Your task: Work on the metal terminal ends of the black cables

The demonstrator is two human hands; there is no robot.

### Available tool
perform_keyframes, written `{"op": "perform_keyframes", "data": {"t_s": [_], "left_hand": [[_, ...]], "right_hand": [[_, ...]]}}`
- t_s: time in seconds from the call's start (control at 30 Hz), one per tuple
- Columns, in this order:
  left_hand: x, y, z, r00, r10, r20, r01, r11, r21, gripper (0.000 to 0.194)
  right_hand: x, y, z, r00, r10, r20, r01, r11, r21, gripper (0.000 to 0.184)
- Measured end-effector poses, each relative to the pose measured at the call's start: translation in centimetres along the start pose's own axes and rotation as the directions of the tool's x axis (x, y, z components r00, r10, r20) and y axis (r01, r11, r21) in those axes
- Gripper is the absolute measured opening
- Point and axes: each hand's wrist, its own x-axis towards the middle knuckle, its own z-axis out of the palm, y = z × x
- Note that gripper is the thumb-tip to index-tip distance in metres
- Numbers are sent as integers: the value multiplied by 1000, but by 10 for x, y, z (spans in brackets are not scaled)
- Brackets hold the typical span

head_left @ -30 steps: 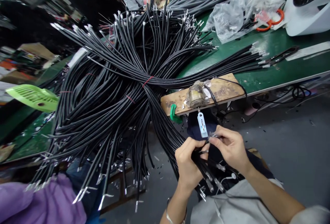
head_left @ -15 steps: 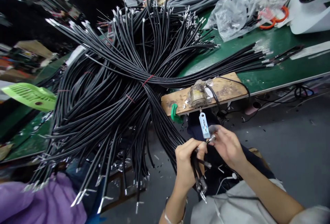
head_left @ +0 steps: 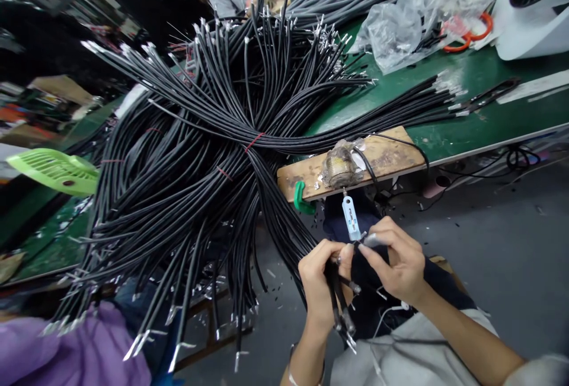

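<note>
My left hand point(head_left: 323, 279) is closed around several black cables point(head_left: 284, 220) near their stripped ends, which hang below the palm with bare silvery tips. Between its thumb and forefinger one cable end points to the right. The thumb and fingers of my right hand point(head_left: 397, 261) pinch the tip of that same cable end; the exact grip is partly hidden by the fingers. Just above the fingertips a light blue plastic piece point(head_left: 351, 218) sticks out on a metal shaft from a small motor point(head_left: 340, 165) wrapped in clear plastic. The motor sits on a wooden board point(head_left: 395, 149).
A large pile of black cables point(head_left: 186, 184) covers the left of the green table point(head_left: 466, 137). A green clamp point(head_left: 303, 197) grips the board's edge. Orange-handled scissors point(head_left: 482, 27), plastic bags point(head_left: 400, 24) and tweezers-like pliers point(head_left: 493, 92) lie behind. A person in purple point(head_left: 75, 347) is at left.
My right hand has turned and its fingers have closed in toward the left hand, onto the cable end. The left hand has barely moved, still holding the cables.
</note>
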Motion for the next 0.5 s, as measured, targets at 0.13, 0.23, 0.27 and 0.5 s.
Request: {"op": "perform_keyframes", "data": {"t_s": [0.13, 0.23, 0.27, 0.5], "left_hand": [[1, -3, 2, 999, 39, 34, -39, 999, 15, 21], [-2, -7, 6, 999, 47, 26, -48, 998, 40, 17], [-3, -8, 8, 999, 43, 21, -44, 998, 45, 16], [-7, -7, 17, 999, 33, -22, -32, 998, 48, 13]], "right_hand": [[9, 1, -11, 961, 271, 49, -275, 945, 178, 29], [16, -3, -12, 894, 433, 117, -446, 885, 134, 32], [16, -4, -12, 892, 437, 114, -446, 893, 67, 26], [6, -11, -3, 990, 140, -34, -143, 921, -362, 11]]}}
